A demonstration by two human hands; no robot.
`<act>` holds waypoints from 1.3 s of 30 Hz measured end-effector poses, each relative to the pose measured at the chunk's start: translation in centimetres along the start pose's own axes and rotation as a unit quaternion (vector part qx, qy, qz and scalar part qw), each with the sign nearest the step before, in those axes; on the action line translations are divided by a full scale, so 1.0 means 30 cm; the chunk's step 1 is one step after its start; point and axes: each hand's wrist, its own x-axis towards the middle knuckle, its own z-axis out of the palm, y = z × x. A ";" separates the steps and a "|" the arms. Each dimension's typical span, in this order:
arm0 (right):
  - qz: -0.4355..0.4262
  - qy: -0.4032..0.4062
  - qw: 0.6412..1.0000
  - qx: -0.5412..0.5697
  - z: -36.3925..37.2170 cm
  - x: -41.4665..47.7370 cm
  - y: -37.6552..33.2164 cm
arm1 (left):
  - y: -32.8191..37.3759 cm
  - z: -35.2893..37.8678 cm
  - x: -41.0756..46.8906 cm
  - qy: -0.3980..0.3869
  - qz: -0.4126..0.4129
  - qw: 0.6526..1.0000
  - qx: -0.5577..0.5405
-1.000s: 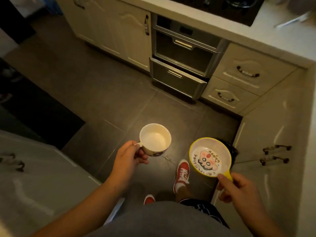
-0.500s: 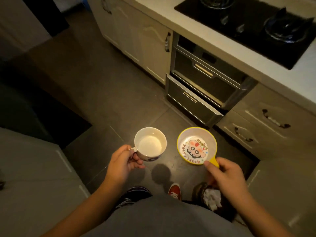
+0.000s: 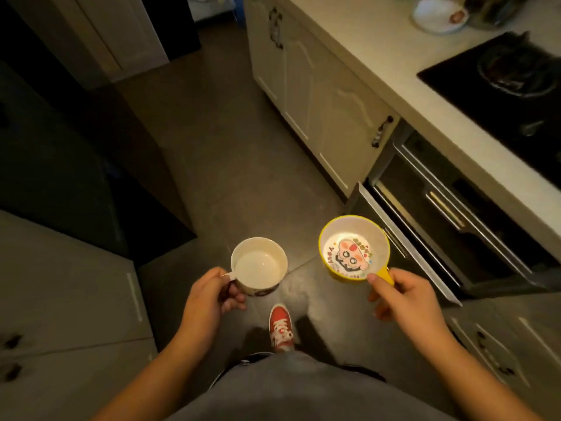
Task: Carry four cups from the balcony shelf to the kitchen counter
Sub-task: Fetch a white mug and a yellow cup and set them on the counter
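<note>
Person mid-carry, one cup per hand, walking along the pale stone kitchen counter point(image 3: 376, 65), which runs up the right side of the view.

Left hand point(image 3: 209, 302) is closed on the handle of a white ceramic mug point(image 3: 259, 265) with a dark printed band low on its wall. Mug upright, mouth up, looks empty, handle pointing back toward the hand. It sits well left of the counter, over the dark tiled floor point(image 3: 212, 147).

Right hand point(image 3: 403, 296) pinches the stubby yellow handle of a yellow-rimmed shallow plastic cup point(image 3: 353, 249) with a cartoon face printed on its white inside. Thumb on top of the handle, fingers curled below. Cup roughly level, empty, handle toward the wrist. It hangs just left of the counter's front, beside the open steel drawer point(image 3: 406, 241) under the black glass hob point(image 3: 498, 86).

Key relation: counter lies to the right and ahead of both hands, higher than the cups. Right hand is nearer, so the yellow cup likely lands first; the white mug has to cross further right. Free counter surface shows between the hob and a white dish point(image 3: 440, 12) at the far end, probably the drop spot.

A red sneaker point(image 3: 280, 325) shows below between the hands.

Two cups in hand, not yet set down.
</note>
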 end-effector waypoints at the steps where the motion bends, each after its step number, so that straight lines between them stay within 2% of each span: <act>1: 0.004 0.004 1.000 0.001 -0.004 0.037 -0.020 | 0.037 0.005 0.053 -0.001 0.003 1.000 -0.008; 8: 0.014 0.050 0.999 -0.013 -0.076 0.247 -0.105 | 0.254 0.106 0.412 -0.035 0.025 0.998 -0.041; 16: 0.047 0.053 0.997 -0.015 -0.150 0.604 -0.178 | 0.415 0.322 0.792 -0.066 0.038 0.996 -0.053; 21: 0.027 0.010 0.999 -0.030 -0.150 0.925 -0.299 | 0.537 0.425 0.976 -0.021 0.032 0.997 -0.062; 27: 0.009 -0.080 0.995 -0.065 -0.062 1.314 -0.522 | 0.641 0.410 1.083 0.033 0.048 0.998 -0.038; 32: -0.015 -0.121 0.992 -0.025 0.121 1.587 -0.709 | 0.678 0.302 1.185 0.101 0.061 0.993 -0.014; 36: -0.020 -0.149 0.988 -0.022 0.312 1.773 -0.836 | 0.726 0.198 1.356 0.162 0.020 0.986 -0.033; 39: -0.033 -0.145 0.988 -0.034 0.431 1.877 -0.925 | 0.795 0.121 1.526 0.173 0.005 0.984 -0.038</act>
